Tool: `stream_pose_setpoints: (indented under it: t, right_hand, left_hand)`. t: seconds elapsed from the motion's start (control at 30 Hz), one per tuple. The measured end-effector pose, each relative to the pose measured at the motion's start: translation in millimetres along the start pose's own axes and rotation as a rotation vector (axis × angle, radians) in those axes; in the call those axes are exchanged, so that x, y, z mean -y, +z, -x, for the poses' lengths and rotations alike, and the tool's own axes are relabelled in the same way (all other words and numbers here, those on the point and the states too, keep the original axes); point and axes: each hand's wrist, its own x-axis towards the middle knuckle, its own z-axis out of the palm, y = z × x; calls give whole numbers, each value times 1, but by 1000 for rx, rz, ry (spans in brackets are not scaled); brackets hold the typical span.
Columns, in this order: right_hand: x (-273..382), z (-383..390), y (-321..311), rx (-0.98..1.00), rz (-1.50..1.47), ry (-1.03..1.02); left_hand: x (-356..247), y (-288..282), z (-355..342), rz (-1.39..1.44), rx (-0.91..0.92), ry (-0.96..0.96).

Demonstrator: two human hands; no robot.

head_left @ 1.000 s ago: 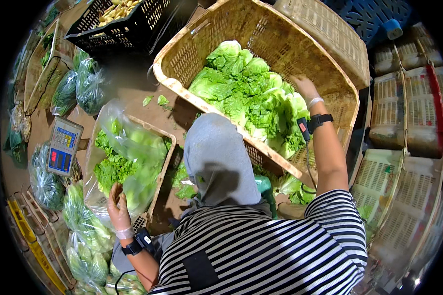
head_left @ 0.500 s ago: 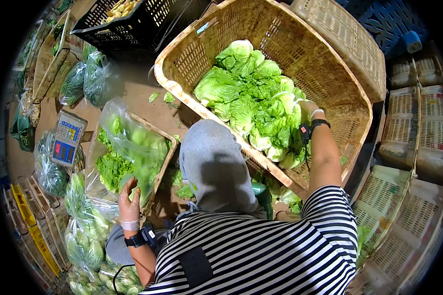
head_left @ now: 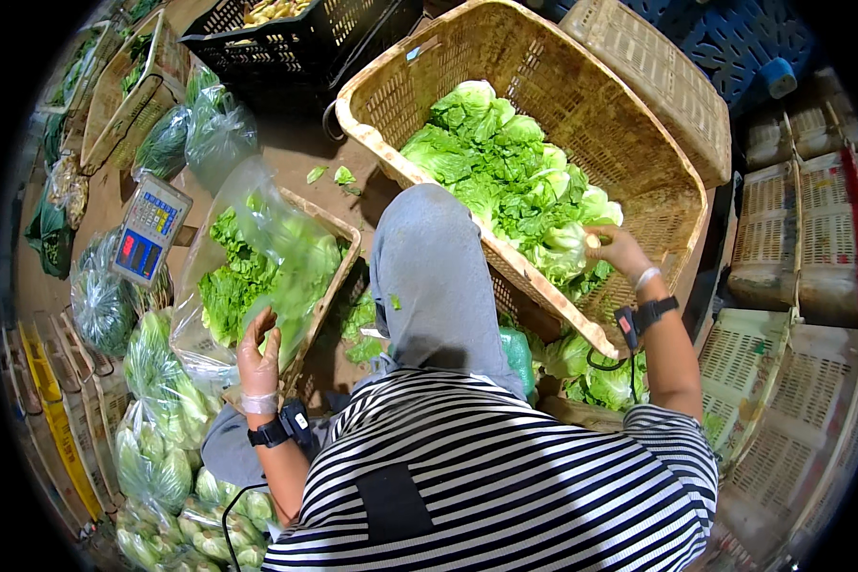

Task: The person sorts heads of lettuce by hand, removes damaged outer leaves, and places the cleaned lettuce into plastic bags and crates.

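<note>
1. Lettuce (head_left: 561, 252), at the near side of the big crate (head_left: 582, 76): the right hand (head_left: 623, 254) has curled fingers around its pale base.
2. Likely light; the firm base suits gripping, the soft leaves would tear.
3. Right palm and lower leaves are hidden.
4. Left hand (head_left: 258, 360), loosely open and empty, is beside the clear bag (head_left: 275, 229); contact is unclear.

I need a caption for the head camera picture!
Right hand on lettuce in a big crate; left hand by a plastic bag.
</note>
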Motion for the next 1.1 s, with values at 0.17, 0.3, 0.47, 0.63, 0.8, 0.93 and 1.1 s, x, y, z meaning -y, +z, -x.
stream_pose_setpoints:
  t: [0.17, 0.3, 0.47, 0.63, 0.8, 0.93, 1.1]
  right_hand:
    - [68, 77, -3, -409, -6, -237]
    - [155, 122, 28, -772, 119, -524]
    - [255, 134, 89, -1026, 44, -1017]
    - [345, 151, 134, -349, 182, -1447]
    - [370, 132, 138, 70, -67, -1648]
    - [354, 116, 139, -319, -467, -1269]
    - [358, 106, 141, -295, -441, -996]
  left_hand:
    - [-36, -1, -2, 28, -33, 104]
    - [-106, 24, -8, -34, -24, 468]
    - [-188, 87, -23, 35, -92, 1070]
    - [-176, 71, -38, 135, -477, 903]
    - [-112, 38, -21, 1461, 6, 309]
    - [-61, 24, -11, 1797, 214, 228]
    - [-31, 15, -2, 1944, 161, 343]
